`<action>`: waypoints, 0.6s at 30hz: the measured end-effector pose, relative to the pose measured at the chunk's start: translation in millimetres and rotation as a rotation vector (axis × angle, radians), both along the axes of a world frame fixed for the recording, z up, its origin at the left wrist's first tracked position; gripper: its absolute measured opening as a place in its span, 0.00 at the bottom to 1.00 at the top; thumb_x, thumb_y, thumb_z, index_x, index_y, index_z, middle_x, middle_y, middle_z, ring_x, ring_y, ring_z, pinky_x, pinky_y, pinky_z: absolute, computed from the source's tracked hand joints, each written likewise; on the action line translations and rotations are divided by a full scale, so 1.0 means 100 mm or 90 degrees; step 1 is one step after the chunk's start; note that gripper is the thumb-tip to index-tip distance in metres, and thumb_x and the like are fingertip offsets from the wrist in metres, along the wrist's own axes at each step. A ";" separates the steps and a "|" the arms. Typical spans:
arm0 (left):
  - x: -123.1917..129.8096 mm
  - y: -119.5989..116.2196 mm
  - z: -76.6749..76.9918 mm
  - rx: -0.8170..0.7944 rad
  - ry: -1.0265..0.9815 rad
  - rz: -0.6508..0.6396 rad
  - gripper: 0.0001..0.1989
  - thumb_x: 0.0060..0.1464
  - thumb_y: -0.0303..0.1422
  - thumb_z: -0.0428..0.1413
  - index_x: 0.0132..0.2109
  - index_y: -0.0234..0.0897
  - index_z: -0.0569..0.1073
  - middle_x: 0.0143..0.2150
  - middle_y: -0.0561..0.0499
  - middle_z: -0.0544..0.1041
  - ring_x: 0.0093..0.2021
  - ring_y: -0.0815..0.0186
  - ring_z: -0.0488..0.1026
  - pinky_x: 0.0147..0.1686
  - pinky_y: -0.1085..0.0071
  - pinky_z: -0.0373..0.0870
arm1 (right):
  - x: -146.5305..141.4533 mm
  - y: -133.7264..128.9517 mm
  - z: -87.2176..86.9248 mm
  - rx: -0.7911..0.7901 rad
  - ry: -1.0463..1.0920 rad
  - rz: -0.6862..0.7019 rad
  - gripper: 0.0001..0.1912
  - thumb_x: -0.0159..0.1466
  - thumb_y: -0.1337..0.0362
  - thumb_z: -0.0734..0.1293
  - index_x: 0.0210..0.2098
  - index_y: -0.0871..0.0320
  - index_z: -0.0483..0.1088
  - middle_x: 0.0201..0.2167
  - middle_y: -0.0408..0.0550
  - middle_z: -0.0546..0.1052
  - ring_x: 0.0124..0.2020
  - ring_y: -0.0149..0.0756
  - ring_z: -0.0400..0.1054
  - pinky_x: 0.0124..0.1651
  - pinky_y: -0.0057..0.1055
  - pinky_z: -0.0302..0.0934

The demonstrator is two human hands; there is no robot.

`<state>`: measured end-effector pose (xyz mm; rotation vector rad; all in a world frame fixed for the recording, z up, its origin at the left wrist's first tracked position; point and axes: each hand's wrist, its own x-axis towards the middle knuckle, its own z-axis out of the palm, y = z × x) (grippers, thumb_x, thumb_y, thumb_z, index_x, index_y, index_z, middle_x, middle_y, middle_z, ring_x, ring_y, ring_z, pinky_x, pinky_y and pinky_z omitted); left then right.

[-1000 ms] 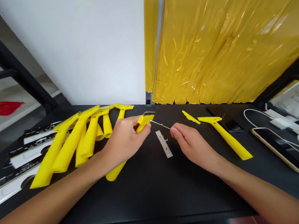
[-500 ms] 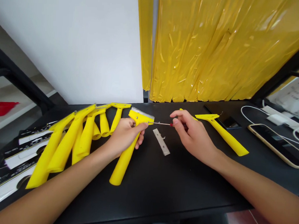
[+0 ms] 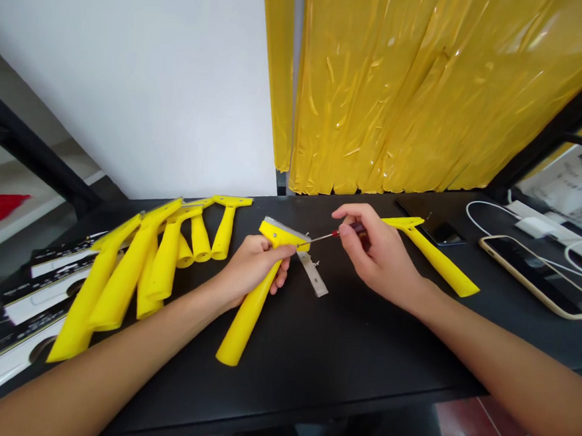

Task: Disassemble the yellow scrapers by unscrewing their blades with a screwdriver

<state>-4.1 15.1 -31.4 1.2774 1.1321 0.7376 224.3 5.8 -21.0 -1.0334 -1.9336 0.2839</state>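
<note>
My left hand [image 3: 252, 268] grips the handle of a yellow plastic scraper [image 3: 248, 321], whose metal-edged head [image 3: 282, 234] points up and to the right. My right hand [image 3: 376, 250] pinches a small red-and-dark precision screwdriver [image 3: 337, 234]. Its thin steel shaft reaches the scraper head, and the tip looks to touch it near the right end. Just below the scraper head, a narrow metal blade strip [image 3: 311, 274] lies on the black table [image 3: 362, 342], its upper end partly hidden by the scraper.
Several yellow scrapers [image 3: 138, 267] lie in a bunch at left, beside white-and-black packaging cards [image 3: 28, 336]. Another yellow scraper [image 3: 437, 261] lies at right, near phones [image 3: 540, 278] and white cables [image 3: 491, 209]. Yellow plastic sheeting [image 3: 379, 91] hangs behind the table.
My right hand has risen and moved left, bringing the screwdriver to the scraper head. My left hand has turned the scraper so the handle slants down-left. The view has shifted slightly.
</note>
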 end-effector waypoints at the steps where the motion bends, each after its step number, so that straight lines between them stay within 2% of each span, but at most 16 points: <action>1: 0.00 0.00 -0.01 0.005 -0.004 -0.002 0.19 0.60 0.38 0.58 0.24 0.35 0.69 0.16 0.51 0.70 0.15 0.71 0.65 0.15 0.75 0.60 | 0.00 0.00 0.01 0.004 -0.013 0.003 0.11 0.71 0.64 0.61 0.51 0.56 0.68 0.33 0.43 0.73 0.27 0.30 0.65 0.33 0.29 0.60; 4: -0.01 0.00 -0.01 0.016 -0.015 -0.002 0.18 0.61 0.38 0.58 0.24 0.35 0.69 0.17 0.51 0.70 0.16 0.71 0.66 0.16 0.75 0.61 | 0.01 -0.01 0.03 0.029 -0.039 -0.016 0.11 0.72 0.62 0.60 0.49 0.55 0.72 0.30 0.43 0.75 0.27 0.31 0.67 0.34 0.29 0.60; 6: 0.00 0.00 0.00 0.017 -0.020 -0.001 0.18 0.60 0.38 0.58 0.24 0.35 0.69 0.17 0.51 0.70 0.16 0.71 0.66 0.17 0.75 0.61 | 0.03 0.00 0.03 0.036 -0.042 -0.026 0.13 0.73 0.62 0.59 0.52 0.54 0.72 0.29 0.42 0.75 0.26 0.31 0.67 0.33 0.30 0.60; 9: 0.01 -0.01 0.01 0.009 -0.018 0.005 0.19 0.60 0.37 0.59 0.23 0.35 0.69 0.17 0.51 0.70 0.16 0.71 0.66 0.17 0.75 0.61 | 0.04 0.00 0.04 0.029 -0.049 0.005 0.20 0.71 0.65 0.59 0.62 0.55 0.64 0.32 0.44 0.74 0.28 0.32 0.67 0.33 0.30 0.61; 11: 0.02 -0.01 0.01 0.007 -0.019 0.015 0.18 0.60 0.37 0.58 0.23 0.35 0.69 0.17 0.51 0.71 0.16 0.71 0.66 0.17 0.75 0.61 | 0.05 0.00 0.04 0.026 -0.091 0.020 0.23 0.70 0.66 0.60 0.64 0.56 0.61 0.33 0.45 0.75 0.28 0.33 0.68 0.33 0.30 0.61; 15: 0.02 0.00 0.01 0.014 -0.021 0.019 0.18 0.60 0.37 0.58 0.24 0.35 0.70 0.18 0.51 0.71 0.17 0.71 0.67 0.17 0.75 0.62 | 0.06 -0.01 0.05 0.018 -0.146 -0.049 0.18 0.73 0.61 0.58 0.58 0.56 0.69 0.24 0.41 0.73 0.22 0.32 0.64 0.29 0.31 0.56; 18: 0.03 -0.01 0.01 0.013 -0.012 0.015 0.18 0.60 0.37 0.58 0.24 0.34 0.70 0.17 0.50 0.71 0.17 0.70 0.67 0.18 0.75 0.63 | 0.05 -0.01 0.05 0.025 -0.103 -0.031 0.19 0.73 0.63 0.57 0.61 0.56 0.65 0.26 0.41 0.71 0.24 0.33 0.64 0.31 0.31 0.57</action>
